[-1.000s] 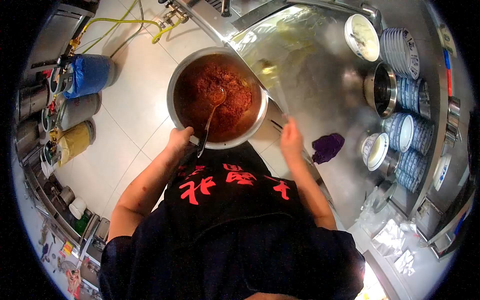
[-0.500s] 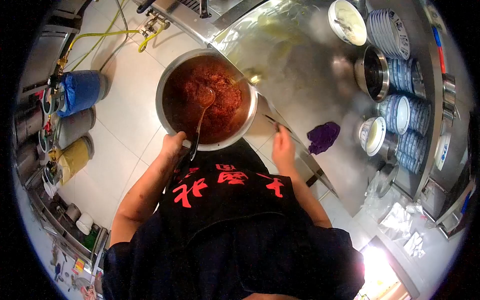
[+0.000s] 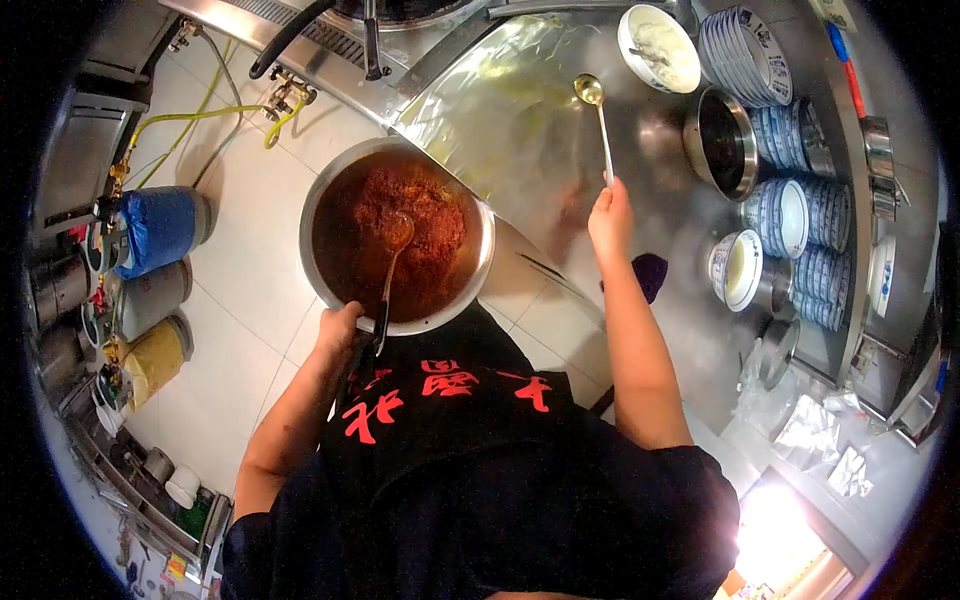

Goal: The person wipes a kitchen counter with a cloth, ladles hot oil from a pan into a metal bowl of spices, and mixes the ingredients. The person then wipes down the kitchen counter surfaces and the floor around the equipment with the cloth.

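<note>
A large metal bowl point(image 3: 482, 262) of dark red, chunky sauce sits in front of my body at the steel table's edge. My left hand point(image 3: 343, 325) is closed on its near left rim. A ladle point(image 3: 387, 290) rests in the sauce, its black handle leaning over the rim beside that hand. Out over the steel table point(image 3: 540, 215), my right hand point(image 3: 610, 205) grips the end of a small metal spoon point(image 3: 603, 130), whose round head points away from me. A dark purple cloth point(image 3: 650, 276) lies on the table, partly hidden behind my right forearm.
A white bowl of pale food point(image 3: 660, 50), a metal pot point(image 3: 722, 145), stacked plates point(image 3: 742, 55) and blue-patterned bowls point(image 3: 775, 218) line the right side. A stove point(image 3: 400, 15) is at the top. Gas cylinders point(image 3: 160, 230) stand at the left. Foil point(image 3: 808, 432) lies lower right.
My right hand has moved up and away over the table, and the spoon now shows clearly in it. My left hand stays at the bowl's rim. The whole view has shifted.
</note>
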`<action>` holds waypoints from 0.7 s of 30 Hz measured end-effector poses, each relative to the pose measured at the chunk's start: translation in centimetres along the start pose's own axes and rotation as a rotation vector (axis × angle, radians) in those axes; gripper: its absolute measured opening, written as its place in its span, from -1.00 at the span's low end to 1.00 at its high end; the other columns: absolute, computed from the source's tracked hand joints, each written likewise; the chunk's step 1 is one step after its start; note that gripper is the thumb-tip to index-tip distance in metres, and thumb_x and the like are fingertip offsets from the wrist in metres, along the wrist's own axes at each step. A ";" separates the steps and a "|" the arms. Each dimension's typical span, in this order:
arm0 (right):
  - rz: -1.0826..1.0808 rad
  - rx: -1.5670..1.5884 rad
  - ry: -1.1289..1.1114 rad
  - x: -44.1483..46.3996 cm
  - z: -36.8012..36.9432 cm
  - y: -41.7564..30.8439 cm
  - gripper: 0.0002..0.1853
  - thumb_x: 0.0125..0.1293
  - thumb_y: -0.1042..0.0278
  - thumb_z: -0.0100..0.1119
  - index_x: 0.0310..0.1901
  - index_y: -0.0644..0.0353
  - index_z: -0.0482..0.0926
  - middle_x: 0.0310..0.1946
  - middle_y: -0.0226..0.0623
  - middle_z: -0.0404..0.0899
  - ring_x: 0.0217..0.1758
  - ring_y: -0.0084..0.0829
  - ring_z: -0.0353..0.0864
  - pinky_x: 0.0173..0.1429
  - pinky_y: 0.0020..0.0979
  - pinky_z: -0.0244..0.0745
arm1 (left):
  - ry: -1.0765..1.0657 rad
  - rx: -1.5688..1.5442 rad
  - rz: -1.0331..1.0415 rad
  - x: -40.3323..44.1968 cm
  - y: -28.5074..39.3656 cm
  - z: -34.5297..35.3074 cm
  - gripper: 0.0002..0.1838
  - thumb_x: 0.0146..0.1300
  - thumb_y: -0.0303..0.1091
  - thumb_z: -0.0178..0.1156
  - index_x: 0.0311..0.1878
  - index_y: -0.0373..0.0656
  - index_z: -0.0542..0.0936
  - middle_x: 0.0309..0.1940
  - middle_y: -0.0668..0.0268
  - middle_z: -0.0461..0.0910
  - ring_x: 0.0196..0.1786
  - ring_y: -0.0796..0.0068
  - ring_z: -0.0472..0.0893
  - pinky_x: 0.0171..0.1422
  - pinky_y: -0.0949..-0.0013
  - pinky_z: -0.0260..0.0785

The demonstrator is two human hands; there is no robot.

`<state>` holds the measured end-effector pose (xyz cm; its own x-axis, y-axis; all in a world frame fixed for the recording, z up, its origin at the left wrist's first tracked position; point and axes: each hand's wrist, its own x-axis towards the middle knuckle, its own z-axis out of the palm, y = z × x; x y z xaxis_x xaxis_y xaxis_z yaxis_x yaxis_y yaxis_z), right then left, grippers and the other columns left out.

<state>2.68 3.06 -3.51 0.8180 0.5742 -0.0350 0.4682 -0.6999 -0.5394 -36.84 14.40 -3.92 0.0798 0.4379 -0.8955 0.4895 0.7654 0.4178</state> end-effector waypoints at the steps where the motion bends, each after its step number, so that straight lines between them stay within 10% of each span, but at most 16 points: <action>1: -0.020 -0.047 -0.013 0.0 0.5 0.9 -0.70 0.25 0.37 -0.09 0.01 0.19 0.42 -0.51 0.00 0.50 -0.48 -0.08 0.49 -0.40 -0.18 0.37 | 0.004 0.023 -0.007 0.1 -0.1 -0.1 -0.65 -0.02 -0.27 0.06 -0.26 -0.41 0.45 -0.48 0.20 0.49 -0.49 0.37 0.48 -0.43 0.33 0.34; 9: -0.314 0.083 -0.290 -11.9 1.2 -1.6 -0.69 0.25 0.37 -0.06 0.01 0.23 0.41 -0.39 -0.02 0.53 -0.33 -0.14 0.56 -0.23 -0.26 0.44 | 0.012 -0.100 -0.069 2.0 -1.8 -0.2 -0.66 0.02 -0.35 0.03 -0.20 -0.45 0.40 -0.50 0.10 0.47 -0.60 0.26 0.50 -0.61 0.29 0.38; 13: -0.079 0.116 -0.038 -1.0 0.8 1.0 -0.71 0.27 0.39 -0.11 0.00 0.19 0.42 -0.34 0.01 0.53 -0.29 -0.13 0.56 -0.27 -0.29 0.42 | 0.014 -0.081 -0.071 1.7 -1.4 -0.2 -0.68 0.04 -0.36 0.02 -0.20 -0.45 0.40 -0.49 0.13 0.47 -0.57 0.27 0.50 -0.57 0.29 0.38; 15: -0.310 0.042 0.210 3.2 0.3 0.7 -0.71 0.28 0.37 -0.14 0.02 0.20 0.41 -0.33 0.00 0.53 -0.31 -0.18 0.56 -0.34 -0.32 0.40 | -0.012 -0.148 -0.054 1.7 -1.7 -0.2 -0.68 0.03 -0.36 0.02 -0.21 -0.44 0.40 -0.50 0.15 0.47 -0.56 0.29 0.50 -0.53 0.29 0.38; 18: 0.089 -0.173 -0.207 1.4 -0.9 -1.2 -0.70 0.28 0.35 -0.15 0.02 0.20 0.40 -0.37 -0.01 0.53 -0.34 -0.17 0.57 -0.33 -0.29 0.41 | -0.001 -0.020 -0.090 0.5 -0.4 -0.2 -0.68 0.01 -0.36 0.01 -0.21 -0.43 0.41 -0.50 0.17 0.47 -0.55 0.30 0.49 -0.49 0.30 0.37; 20: -0.568 0.035 0.102 -6.4 3.7 1.9 -0.72 0.27 0.37 -0.10 -0.01 0.17 0.42 -0.53 -0.03 0.50 -0.53 -0.17 0.52 -0.45 -0.30 0.38 | 0.011 -0.109 -0.059 0.9 -1.0 0.0 -0.69 0.00 -0.36 0.02 -0.23 -0.42 0.42 -0.50 0.17 0.47 -0.56 0.31 0.48 -0.50 0.32 0.35; 21: -0.525 0.041 -0.064 -8.9 2.3 -0.2 -0.73 0.27 0.38 -0.10 -0.02 0.17 0.43 -0.51 -0.03 0.50 -0.53 -0.19 0.52 -0.44 -0.31 0.38 | 0.018 -0.156 -0.044 1.0 -1.2 0.2 -0.69 -0.01 -0.36 0.02 -0.24 -0.41 0.42 -0.50 0.18 0.47 -0.56 0.32 0.48 -0.50 0.32 0.34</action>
<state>-5.45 -0.88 -5.02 0.4546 0.8684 0.1980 0.7947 -0.2951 -0.5304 -37.20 13.86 -5.35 0.0443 0.4094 -0.9113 0.3512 0.8476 0.3979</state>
